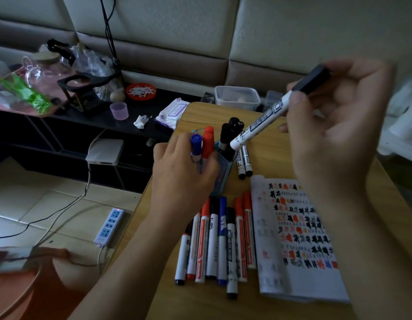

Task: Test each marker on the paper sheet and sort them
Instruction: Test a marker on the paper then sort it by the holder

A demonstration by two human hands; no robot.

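Observation:
My right hand [334,125] holds a black-capped white marker [265,118] raised above the wooden table, cap toward my palm. My left hand [181,172] grips a blue-capped marker [196,146] upright at the blue pen holder [223,172], which holds red and black markers [208,144]. A row of several red, black and blue markers [218,241] lies on the table in front. The paper sheet [299,239], covered with black, red and blue test scribbles, lies to their right. Two black markers [245,162] lie beside the holder.
The wooden table [200,301] ends at its left edge above a tiled floor with a power strip [109,226] and cables. Behind are a clear plastic box [237,97], a wipes pack [171,112], a purple cup [119,110] and a cluttered dark shelf.

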